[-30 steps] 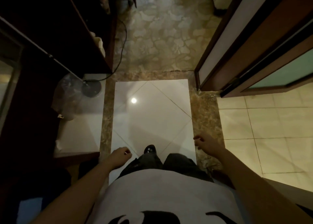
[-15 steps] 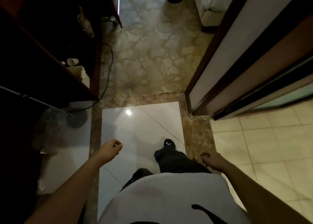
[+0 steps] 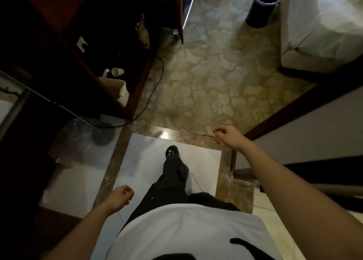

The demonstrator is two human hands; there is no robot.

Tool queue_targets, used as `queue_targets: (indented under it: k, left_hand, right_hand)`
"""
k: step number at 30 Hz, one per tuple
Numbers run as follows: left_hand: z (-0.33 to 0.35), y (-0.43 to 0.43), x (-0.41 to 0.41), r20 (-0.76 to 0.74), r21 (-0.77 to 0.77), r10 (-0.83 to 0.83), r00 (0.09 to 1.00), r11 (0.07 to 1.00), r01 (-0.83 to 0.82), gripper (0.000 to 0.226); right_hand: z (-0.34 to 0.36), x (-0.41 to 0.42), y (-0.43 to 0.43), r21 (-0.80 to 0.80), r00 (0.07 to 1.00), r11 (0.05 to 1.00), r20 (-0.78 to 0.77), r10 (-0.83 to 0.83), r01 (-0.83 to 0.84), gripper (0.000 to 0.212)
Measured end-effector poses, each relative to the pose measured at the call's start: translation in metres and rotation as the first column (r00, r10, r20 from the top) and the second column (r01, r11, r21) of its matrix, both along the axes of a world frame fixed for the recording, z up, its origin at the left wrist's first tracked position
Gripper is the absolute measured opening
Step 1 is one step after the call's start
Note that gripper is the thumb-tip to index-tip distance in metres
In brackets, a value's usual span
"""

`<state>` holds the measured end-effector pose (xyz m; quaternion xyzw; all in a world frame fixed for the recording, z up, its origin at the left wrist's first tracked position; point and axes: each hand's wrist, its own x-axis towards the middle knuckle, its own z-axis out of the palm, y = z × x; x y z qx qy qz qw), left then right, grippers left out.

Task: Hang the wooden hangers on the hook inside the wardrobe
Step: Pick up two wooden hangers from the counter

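Nearer carpet (image 3: 206, 79), bin (image 3: 261, 10) newly in view; left hand (image 3: 120, 197), right hand (image 3: 227, 137) loosely curled, empty; hangers unseen, fetching pending.

A dark cylindrical waste bin (image 3: 262, 8) was seen standing upright on the beige stone-patterned floor (image 3: 206, 79), just beside a white-covered bed (image 3: 322, 24). On the left, a white paper cup (image 3: 117, 71) was found lying on its side inside a dark red-brown wooden shelf unit (image 3: 78, 33), next to a white rectangular box (image 3: 117, 88). A black cable (image 3: 155, 94) was trailed across the floor to a round dark base (image 3: 103, 136), which lay beside crumpled clear plastic wrapping (image 3: 74, 141). A glossy white tiled panel (image 3: 145, 165) was framed by a brown marble border (image 3: 115, 161).
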<state>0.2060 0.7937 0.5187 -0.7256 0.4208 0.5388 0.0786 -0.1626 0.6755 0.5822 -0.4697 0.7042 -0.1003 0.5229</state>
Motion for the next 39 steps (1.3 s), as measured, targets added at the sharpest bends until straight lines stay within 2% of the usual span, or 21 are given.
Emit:
queue_targets:
  k: [3,7,10,13,15,17,21,23,27,32,35,39]
  left_hand:
    - [-0.005,-0.040,-0.004,0.013,0.027,-0.006,1.000,1.000,0.006,0.011]
    - [-0.007,-0.136,-0.026,-0.005,-0.008,-0.045,0.999,0.999,0.045,0.011]
    - [0.002,-0.216,-0.055,-0.055,-0.072,-0.102,0.993,0.993,0.098,0.011]
    - [0.019,-0.290,-0.085,-0.130,-0.157,-0.159,0.979,0.978,0.138,0.012]
    - [0.030,-0.329,-0.103,-0.175,-0.205,-0.143,0.974,0.973,0.106,0.017]
    - [0.035,-0.358,-0.114,-0.208,-0.218,-0.104,0.972,0.974,0.058,0.012]
    - [0.032,-0.388,-0.121,-0.198,-0.161,-0.079,0.977,0.986,0.047,0.009]
    - [0.023,-0.394,-0.117,-0.163,-0.124,-0.012,0.987,0.992,-0.008,0.010]
    - [0.008,-0.392,-0.113,-0.036,-0.024,0.220,0.975,0.975,-0.220,0.013]
    - [0.010,-0.408,-0.136,-0.005,-0.040,0.539,0.842,0.842,-0.538,0.011]
    - [0.011,-0.432,-0.155,-0.029,-0.070,0.607,0.794,0.791,-0.608,0.016]
    - [0.013,-0.471,-0.176,-0.047,-0.081,0.610,0.791,0.787,-0.612,0.018]
  right_hand:
    - [-0.008,-0.009,-0.030,0.025,1.000,1.000,-0.015,-0.005,0.005,0.029]
    - [-0.030,-0.032,-0.057,0.119,0.997,0.992,-0.075,-0.036,0.045,0.023]
    - [-0.045,-0.050,-0.062,0.225,0.990,0.972,-0.139,-0.031,0.062,0.016]
    - [-0.050,-0.064,-0.078,0.293,0.983,0.950,-0.178,-0.052,0.104,0.018]
    - [-0.051,-0.073,-0.095,0.320,0.978,0.939,-0.198,-0.066,0.128,0.021]
    - [-0.051,-0.081,-0.120,0.342,0.977,0.931,-0.206,-0.056,0.126,0.019]
    - [-0.045,-0.089,-0.205,0.310,0.987,0.949,-0.160,-0.005,0.055,0.019]
    - [-0.040,-0.090,-0.260,0.281,0.987,0.958,-0.133,0.090,-0.050,0.026]
    - [-0.027,-0.089,-0.376,0.181,0.959,0.954,-0.105,0.262,-0.241,0.030]
    - [-0.018,-0.093,-0.488,0.103,0.921,0.921,-0.067,0.383,-0.375,0.032]
    - [-0.022,-0.103,-0.523,0.151,0.890,0.887,-0.071,0.450,-0.436,0.033]
    - [-0.036,-0.122,-0.547,0.241,0.827,0.823,-0.116,0.550,-0.514,0.032]
